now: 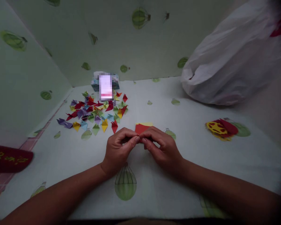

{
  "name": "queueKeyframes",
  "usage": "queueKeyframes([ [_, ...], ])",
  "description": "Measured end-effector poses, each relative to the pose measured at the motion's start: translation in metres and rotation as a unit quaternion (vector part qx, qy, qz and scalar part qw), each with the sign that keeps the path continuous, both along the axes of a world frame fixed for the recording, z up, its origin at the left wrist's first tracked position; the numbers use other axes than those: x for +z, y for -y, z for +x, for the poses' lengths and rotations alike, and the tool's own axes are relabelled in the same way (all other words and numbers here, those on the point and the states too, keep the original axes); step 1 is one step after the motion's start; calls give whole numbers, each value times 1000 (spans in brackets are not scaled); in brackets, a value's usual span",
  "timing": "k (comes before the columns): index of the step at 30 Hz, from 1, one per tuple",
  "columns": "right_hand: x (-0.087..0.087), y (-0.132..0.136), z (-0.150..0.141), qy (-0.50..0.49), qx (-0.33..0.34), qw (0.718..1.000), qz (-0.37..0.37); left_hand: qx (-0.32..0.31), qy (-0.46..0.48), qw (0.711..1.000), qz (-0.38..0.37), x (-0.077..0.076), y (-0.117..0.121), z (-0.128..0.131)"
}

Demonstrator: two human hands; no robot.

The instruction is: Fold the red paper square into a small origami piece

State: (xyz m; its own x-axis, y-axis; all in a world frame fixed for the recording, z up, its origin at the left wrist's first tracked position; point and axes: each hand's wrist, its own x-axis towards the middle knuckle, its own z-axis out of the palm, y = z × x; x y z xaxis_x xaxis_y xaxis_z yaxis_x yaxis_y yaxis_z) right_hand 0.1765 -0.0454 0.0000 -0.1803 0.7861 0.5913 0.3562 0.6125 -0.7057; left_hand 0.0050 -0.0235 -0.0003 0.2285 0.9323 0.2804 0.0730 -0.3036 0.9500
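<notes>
My left hand and my right hand meet fingertip to fingertip over a pale cloth printed with green balloons. Between them they pinch a small red paper, with a yellow sheet just behind it. Most of the paper is hidden by my fingers. A heap of several folded paper pieces in red, purple, yellow, green and blue lies to the far left of my hands.
A phone leans on a tissue box behind the heap. A white plastic bag bulges at the back right. A red and yellow pouch lies at right. A dark red object sits at the left edge.
</notes>
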Motion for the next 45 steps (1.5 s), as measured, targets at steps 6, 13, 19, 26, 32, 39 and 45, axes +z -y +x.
queueKeyframes([
  [6, -3, -1, 2, -13, -49, 998, -42, -27, 30, 993, -110, 2, -5, 0],
  [13, -2, -3, 3, -26, -56, 996, -65, -56, 139, 957, -249, -8, -11, 1],
  [19, -4, -4, 4, -48, -34, 996, -67, -64, 168, 956, -232, -11, -10, 2],
  [26, -7, -7, 5, -12, -15, 999, -41, -73, 169, 955, -233, -11, -12, 2],
  [32, -6, -7, 4, -8, -22, 999, -29, -105, 184, 941, -262, -8, -12, 4],
  [39, -2, -4, 3, -4, -57, 998, -12, -100, 144, 966, -191, -10, -11, 1],
  [45, -1, -4, 3, -69, -7, 992, -105, -76, 111, 981, -141, -9, -10, 0],
])
